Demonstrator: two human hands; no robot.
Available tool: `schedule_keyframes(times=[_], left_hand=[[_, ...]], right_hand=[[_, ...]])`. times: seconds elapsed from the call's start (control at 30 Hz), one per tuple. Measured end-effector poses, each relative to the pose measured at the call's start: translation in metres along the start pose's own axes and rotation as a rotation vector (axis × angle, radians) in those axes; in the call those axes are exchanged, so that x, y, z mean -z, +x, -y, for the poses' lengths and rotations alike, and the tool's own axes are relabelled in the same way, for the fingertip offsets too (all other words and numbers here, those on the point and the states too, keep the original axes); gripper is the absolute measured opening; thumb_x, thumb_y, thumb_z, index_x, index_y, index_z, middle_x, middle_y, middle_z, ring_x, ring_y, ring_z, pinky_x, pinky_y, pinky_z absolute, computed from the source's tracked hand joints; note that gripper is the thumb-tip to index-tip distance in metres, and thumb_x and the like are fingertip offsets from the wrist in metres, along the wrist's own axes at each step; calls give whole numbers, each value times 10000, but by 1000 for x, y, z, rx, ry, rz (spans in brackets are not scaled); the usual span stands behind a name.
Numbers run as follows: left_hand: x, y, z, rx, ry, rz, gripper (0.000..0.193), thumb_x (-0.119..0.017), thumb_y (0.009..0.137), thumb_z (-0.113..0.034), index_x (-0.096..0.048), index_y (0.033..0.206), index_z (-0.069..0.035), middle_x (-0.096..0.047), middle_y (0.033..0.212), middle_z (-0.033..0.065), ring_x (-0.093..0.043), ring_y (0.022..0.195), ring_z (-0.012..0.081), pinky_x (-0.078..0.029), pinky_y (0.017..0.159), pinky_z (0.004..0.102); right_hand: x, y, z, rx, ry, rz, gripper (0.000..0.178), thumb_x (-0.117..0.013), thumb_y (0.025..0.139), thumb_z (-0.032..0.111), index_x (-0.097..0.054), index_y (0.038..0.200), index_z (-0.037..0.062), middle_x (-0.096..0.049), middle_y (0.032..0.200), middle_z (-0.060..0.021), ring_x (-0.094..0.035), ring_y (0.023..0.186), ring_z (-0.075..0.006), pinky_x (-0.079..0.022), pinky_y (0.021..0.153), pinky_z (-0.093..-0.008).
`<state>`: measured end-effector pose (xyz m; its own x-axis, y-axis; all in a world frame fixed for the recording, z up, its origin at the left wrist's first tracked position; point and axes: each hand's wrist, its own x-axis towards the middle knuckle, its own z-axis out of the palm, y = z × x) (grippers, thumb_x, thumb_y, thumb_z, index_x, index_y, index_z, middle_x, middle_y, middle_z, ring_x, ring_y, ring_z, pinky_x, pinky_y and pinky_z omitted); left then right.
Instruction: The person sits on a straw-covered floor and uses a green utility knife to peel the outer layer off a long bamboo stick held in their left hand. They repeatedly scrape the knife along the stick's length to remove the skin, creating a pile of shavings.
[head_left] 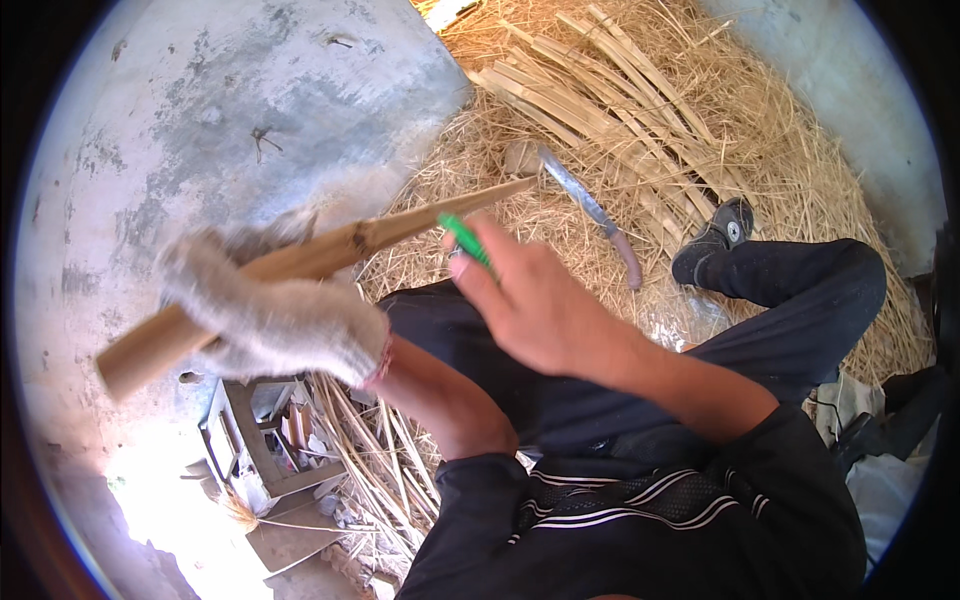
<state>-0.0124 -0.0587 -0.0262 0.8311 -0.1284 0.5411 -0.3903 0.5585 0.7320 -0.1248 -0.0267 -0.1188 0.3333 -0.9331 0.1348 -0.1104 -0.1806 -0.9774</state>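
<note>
My left hand (275, 315), in a thick pale work glove, is wrapped round a length of bamboo (365, 237). The bamboo slants across in front of me, its wide end at the lower left and its narrow, tapered end at the upper right. A darker node shows near its middle. My bare right hand (545, 305) is closed on a small green tool (465, 240), held close to the bamboo's narrower half. Most of the tool is hidden in my fingers, so its kind is unclear, and I cannot tell whether it touches the bamboo.
Beyond my hands, a large knife (590, 200) with a brown handle lies on straw (790, 150). Split bamboo strips (610, 110) are piled there. My shoe (715, 240) rests beside them. At the lower left stand a divided box (255, 450) and thin strips (385, 470), near a weathered wall (230, 110).
</note>
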Motion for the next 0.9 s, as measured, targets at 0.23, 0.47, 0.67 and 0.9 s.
schedule_keyframes(times=[0.23,0.47,0.67,0.9], left_hand=[[6,-9,26,-28,47,180,471,-723,744,-263,-488,1042,15,-565,815,98,-612,711,187,-572,576,326],[25,6,64,-200,-24,277,528,-687,726,-159,-375,1118,7,-538,819,129,-605,719,219,-567,574,315],[9,-7,39,32,-114,224,421,-683,711,-150,-405,977,22,-553,775,137,-597,583,227,-554,479,329],[20,5,61,-148,-191,486,135,-570,840,-118,-549,902,0,-587,873,125,-618,625,207,-555,515,291]], right_hand=[[-13,-16,-9,-11,-212,-17,227,-491,967,169,-475,1026,-50,-572,609,-273,-598,609,-466,-460,522,-505],[-8,-13,-10,8,-287,-60,240,-488,968,183,-507,955,-56,-559,570,-274,-596,570,-458,-469,493,-499],[7,-16,-36,-39,-372,4,268,-477,977,203,-520,975,-62,-579,590,-261,-607,595,-456,-491,543,-510],[4,1,-75,-104,-336,-103,282,-501,965,217,-523,1034,-55,-575,605,-272,-593,605,-467,-467,548,-507]])
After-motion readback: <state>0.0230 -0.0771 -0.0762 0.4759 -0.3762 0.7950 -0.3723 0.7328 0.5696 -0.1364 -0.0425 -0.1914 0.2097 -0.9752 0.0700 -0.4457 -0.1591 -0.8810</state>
